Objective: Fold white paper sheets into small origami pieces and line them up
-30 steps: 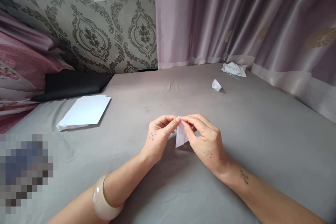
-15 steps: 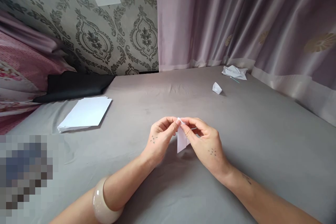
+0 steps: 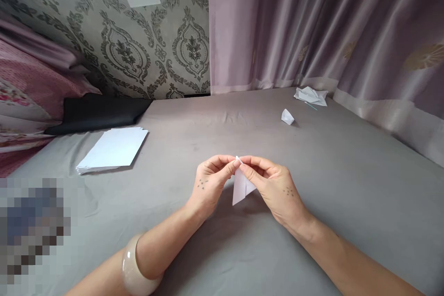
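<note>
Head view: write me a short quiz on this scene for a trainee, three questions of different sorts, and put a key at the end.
1. Short answer: What are the left hand and the right hand both pinching?
2. True or false: The stack of white sheets lies to the right of both hands.
3. Multiple choice: Which arm wears the pale bangle? A) left B) right C) neither

Key:
1. A piece of folded white paper, held near its top.
2. False; it lies to the left of both hands.
3. A
</note>
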Tool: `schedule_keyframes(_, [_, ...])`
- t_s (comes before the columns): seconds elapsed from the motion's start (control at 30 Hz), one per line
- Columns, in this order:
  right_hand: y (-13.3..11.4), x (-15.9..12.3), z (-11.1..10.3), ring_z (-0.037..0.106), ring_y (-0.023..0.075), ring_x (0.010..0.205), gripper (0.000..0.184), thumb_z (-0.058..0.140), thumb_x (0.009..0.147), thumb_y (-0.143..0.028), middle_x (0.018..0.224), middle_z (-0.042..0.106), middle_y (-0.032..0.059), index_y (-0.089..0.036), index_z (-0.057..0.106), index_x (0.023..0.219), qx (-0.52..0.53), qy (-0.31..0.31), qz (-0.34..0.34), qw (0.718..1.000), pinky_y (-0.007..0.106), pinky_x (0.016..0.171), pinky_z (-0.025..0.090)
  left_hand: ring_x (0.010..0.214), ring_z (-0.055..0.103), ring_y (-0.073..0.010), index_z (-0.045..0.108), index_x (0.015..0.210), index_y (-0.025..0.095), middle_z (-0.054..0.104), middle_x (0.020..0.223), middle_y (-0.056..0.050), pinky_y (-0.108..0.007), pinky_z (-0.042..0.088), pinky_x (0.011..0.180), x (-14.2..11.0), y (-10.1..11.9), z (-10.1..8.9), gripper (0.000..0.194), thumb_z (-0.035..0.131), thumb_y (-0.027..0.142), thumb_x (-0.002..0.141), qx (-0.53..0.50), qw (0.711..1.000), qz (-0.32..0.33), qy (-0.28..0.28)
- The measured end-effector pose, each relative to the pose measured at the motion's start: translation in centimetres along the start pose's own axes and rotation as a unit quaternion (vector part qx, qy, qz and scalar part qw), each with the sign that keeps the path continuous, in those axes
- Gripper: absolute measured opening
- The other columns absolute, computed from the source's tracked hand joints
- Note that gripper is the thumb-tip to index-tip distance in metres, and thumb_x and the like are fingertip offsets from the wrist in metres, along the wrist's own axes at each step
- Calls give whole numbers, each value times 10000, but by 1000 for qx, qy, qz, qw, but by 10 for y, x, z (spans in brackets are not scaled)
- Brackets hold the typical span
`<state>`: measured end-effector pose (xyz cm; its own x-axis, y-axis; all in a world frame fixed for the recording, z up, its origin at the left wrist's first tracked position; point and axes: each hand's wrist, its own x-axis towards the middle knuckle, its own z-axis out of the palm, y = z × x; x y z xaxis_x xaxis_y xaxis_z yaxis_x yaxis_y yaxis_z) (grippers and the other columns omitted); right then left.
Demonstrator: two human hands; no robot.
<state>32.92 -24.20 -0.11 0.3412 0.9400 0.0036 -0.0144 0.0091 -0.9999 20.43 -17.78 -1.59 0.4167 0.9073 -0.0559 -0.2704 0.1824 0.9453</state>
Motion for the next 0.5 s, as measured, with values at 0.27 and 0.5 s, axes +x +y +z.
schedule_keyframes(0.27, [-7, 0, -3, 655, 179, 929, 237, 708, 777, -388, 944, 741, 31, -238, 749, 955, 70, -35, 77, 994, 299, 831, 499, 626, 483, -61, 664, 744, 162, 607, 691, 24, -194, 419, 619, 1, 1, 0, 169, 785, 277, 716, 18, 1000, 22, 5])
schedule_keyframes(0.5, [1, 6, -7, 607, 153, 772, 260, 677, 785, -397, 852, 713, 34, -185, 745, 918, -1, -26, 64, 998, 282, 706, 454, 723, 556, -119, 732, 842, 174, 677, 825, -40, -249, 462, 675, 3, 0, -2, 154, 720, 310, 771, 105, 992, 55, -43])
